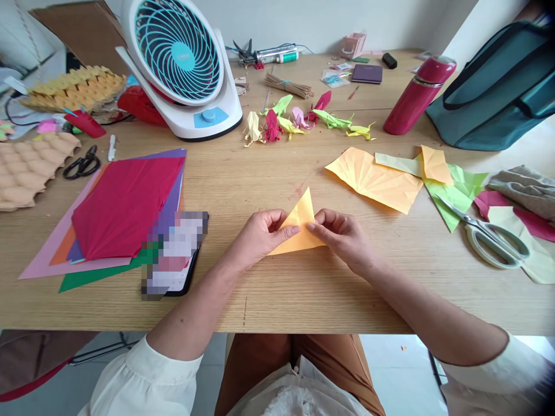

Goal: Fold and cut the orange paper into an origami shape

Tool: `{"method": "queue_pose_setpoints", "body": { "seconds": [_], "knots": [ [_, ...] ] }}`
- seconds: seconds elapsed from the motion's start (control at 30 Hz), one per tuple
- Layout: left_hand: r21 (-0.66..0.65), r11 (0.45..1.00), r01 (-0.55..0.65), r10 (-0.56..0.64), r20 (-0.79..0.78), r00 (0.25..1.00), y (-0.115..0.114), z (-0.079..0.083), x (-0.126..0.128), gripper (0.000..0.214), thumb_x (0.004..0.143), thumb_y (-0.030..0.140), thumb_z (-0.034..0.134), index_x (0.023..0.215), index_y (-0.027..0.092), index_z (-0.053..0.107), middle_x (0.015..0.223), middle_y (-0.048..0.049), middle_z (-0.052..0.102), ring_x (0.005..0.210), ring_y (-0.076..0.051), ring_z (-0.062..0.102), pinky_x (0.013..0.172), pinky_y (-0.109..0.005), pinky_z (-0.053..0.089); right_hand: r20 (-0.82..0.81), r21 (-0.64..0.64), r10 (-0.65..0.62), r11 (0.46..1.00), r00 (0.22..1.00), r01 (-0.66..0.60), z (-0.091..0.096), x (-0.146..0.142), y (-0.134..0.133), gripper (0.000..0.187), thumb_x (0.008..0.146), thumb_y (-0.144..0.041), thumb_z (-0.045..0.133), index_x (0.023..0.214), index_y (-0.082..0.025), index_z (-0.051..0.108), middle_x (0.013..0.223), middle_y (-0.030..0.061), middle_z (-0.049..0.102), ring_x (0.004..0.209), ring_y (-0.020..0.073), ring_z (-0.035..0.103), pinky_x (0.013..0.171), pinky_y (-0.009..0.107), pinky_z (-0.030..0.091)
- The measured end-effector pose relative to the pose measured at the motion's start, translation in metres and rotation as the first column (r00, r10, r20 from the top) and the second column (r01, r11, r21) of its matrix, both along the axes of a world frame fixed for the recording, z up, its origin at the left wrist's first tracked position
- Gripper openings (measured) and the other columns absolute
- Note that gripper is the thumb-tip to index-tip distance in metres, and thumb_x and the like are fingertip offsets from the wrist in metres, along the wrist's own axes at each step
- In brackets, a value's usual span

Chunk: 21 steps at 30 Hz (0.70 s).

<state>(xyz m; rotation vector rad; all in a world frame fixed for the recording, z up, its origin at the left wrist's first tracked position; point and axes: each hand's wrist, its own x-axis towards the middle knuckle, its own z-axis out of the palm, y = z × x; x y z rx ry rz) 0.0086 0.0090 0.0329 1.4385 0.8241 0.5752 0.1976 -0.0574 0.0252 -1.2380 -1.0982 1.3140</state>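
Note:
A small orange paper triangle [300,222] lies on the wooden table [269,300] in front of me, its tip pointing away. My left hand [260,234] pinches its left side, fingers closed on the fold. My right hand [342,236] pinches the right side, thumb and forefinger pressed on the paper near the middle. Both hands rest on the table.
A stack of coloured paper sheets [121,208] and a phone [176,254] lie at left. Creased orange and green sheets [377,179] and grey-handled scissors [489,234] lie at right. Several folded paper figures [299,121], a white desk fan [182,63], a red bottle [418,95] and a teal bag [498,86] stand further back.

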Motion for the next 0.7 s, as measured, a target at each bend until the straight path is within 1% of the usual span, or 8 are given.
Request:
{"method": "queue_pose_setpoints", "body": {
  "seconds": [0.07,0.17,0.23,0.3,0.37,0.53,0.7],
  "knots": [
    [0.02,1.0,0.012,-0.012,-0.017,1.0,0.0025,-0.0026,-0.0011,0.041,0.074,0.051,0.08,0.076,0.016,0.061,0.074,0.0013,0.059,0.069,-0.013,0.054,0.063,-0.025,0.041,-0.011,-0.005,0.009,1.0,1.0,-0.009,0.0005,0.0005,0.0006,0.044,0.073,-0.054,0.085,0.071,-0.019,0.058,0.064,-0.0041,0.052,0.057,0.0091,0.039,0.053,0.026,0.025],
    [0.078,0.997,0.031,-0.027,-0.051,0.998,0.0041,-0.0041,-0.0016,0.037,0.076,0.05,0.077,0.074,0.016,0.06,0.071,0.0024,0.055,0.066,-0.011,0.049,0.059,-0.024,0.036,-0.027,-0.026,0.054,0.998,0.998,-0.054,0.0016,0.0002,0.0012,0.042,0.07,-0.054,0.086,0.077,-0.019,0.063,0.071,-0.0018,0.058,0.063,0.0113,0.048,0.057,0.026,0.033],
    [0.113,0.992,0.064,-0.054,-0.084,0.995,0.0036,-0.0044,-0.0008,0.038,0.078,0.05,0.075,0.071,0.017,0.058,0.068,0.0034,0.049,0.064,-0.01,0.044,0.057,-0.023,0.033,-0.019,-0.031,0.08,0.996,0.997,-0.08,0.0017,-0.0001,0.0015,0.043,0.069,-0.054,0.087,0.077,-0.019,0.064,0.073,-0.0011,0.059,0.067,0.0129,0.051,0.06,0.027,0.036],
    [0.132,0.987,0.091,-0.076,-0.113,0.991,0.0027,-0.0048,0.0002,0.041,0.08,0.051,0.073,0.067,0.017,0.054,0.066,0.0043,0.044,0.062,-0.009,0.039,0.055,-0.023,0.03,0.008,-0.039,0.087,0.996,0.996,-0.086,0.001,0.0,0.0015,0.044,0.069,-0.056,0.086,0.075,-0.019,0.062,0.071,-0.0012,0.058,0.066,0.0134,0.052,0.06,0.028,0.038],
    [0.134,0.986,0.096,-0.081,-0.113,0.99,0.0019,-0.0049,0.0006,0.042,0.08,0.052,0.072,0.066,0.017,0.054,0.065,0.0046,0.042,0.062,-0.009,0.038,0.055,-0.023,0.028,0.03,-0.054,0.081,0.995,0.996,-0.08,0.0,0.0007,0.0012,0.047,0.069,-0.059,0.085,0.072,-0.019,0.06,0.07,-0.0009,0.057,0.064,0.0136,0.051,0.059,0.028,0.037],
    [0.079,0.991,0.11,-0.106,-0.054,0.993,0.0015,-0.0024,-0.0013,0.043,0.084,0.055,0.069,0.071,0.017,0.055,0.068,0.0039,0.048,0.062,-0.009,0.041,0.055,-0.022,0.031,0.071,-0.05,0.058,0.997,0.996,-0.055,-0.0008,0.0027,-0.0004,0.051,0.073,-0.065,0.08,0.07,-0.02,0.058,0.067,-0.0006,0.056,0.06,0.0125,0.046,0.054,0.027,0.033],
    [0.152,0.983,0.099,-0.09,-0.062,0.994,0.0019,-0.0007,-0.0019,0.046,0.089,0.054,0.061,0.065,0.018,0.048,0.063,0.0047,0.039,0.059,-0.009,0.036,0.055,-0.023,0.029,0.041,-0.061,0.04,0.997,0.998,-0.038,-0.001,0.0031,-0.0007,0.055,0.077,-0.068,0.075,0.067,-0.019,0.052,0.063,-0.0032,0.047,0.056,0.0094,0.038,0.053,0.027,0.024]
  ]
}}
